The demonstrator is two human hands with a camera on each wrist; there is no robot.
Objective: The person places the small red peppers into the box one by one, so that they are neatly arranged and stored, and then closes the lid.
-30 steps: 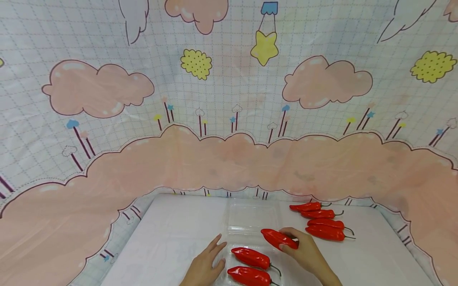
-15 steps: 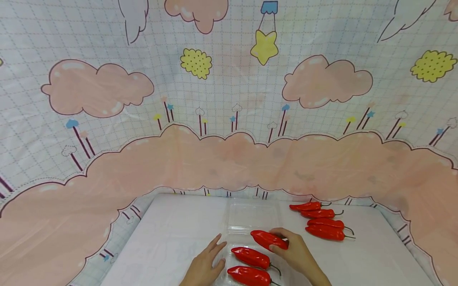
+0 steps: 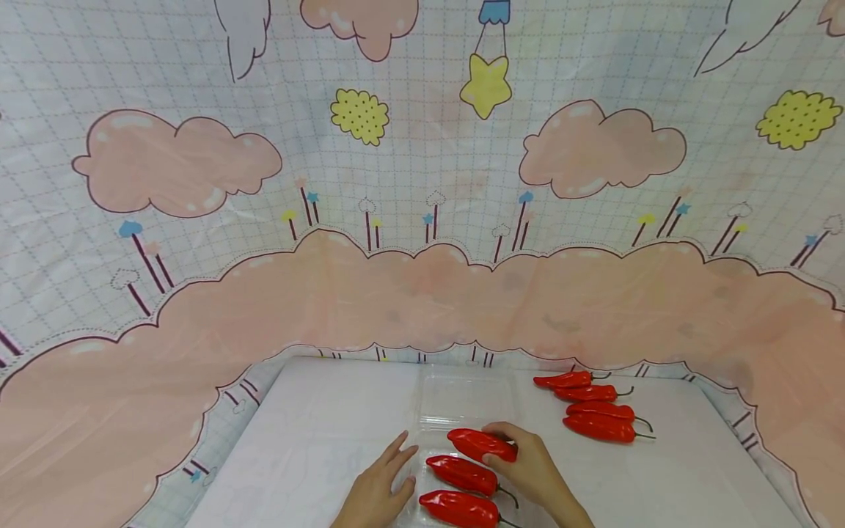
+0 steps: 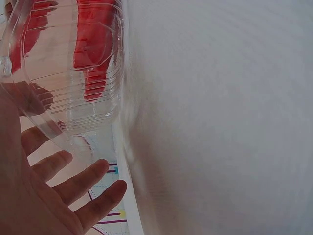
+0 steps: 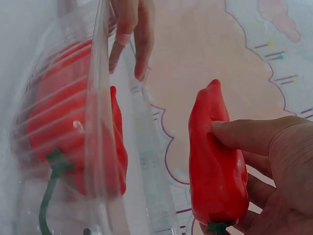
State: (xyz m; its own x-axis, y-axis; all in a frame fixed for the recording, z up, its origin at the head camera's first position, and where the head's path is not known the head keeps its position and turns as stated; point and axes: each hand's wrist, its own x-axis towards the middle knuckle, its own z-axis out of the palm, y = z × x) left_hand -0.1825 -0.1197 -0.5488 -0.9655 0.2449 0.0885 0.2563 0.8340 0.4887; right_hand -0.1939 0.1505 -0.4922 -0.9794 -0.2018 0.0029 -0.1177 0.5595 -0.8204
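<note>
In the head view my right hand [image 3: 531, 466] grips a red pepper [image 3: 477, 444] between thumb and fingers. The right wrist view shows that held pepper [image 5: 215, 161] beside the clear plastic box, its green stem end toward the palm. Two more red peppers, a middle one [image 3: 462, 474] and a near one [image 3: 458, 509], lie in the box, stems to the right. My left hand [image 3: 376, 490] stays at the box's left side, fingers spread. The left wrist view has those fingers [image 4: 80, 183] straight beside the clear box [image 4: 58, 117]; whether they press its wall I cannot tell.
Behind the box's base its clear lid [image 3: 467, 396] lies folded back on the white table [image 3: 317, 418]. Several red peppers [image 3: 599, 427] lie in a row at the back right. A patterned cloth [image 3: 422, 293] hangs behind the table.
My right hand has moved left with its pepper, from the box's right side to just behind the two peppers in it. My left hand has hardly moved.
</note>
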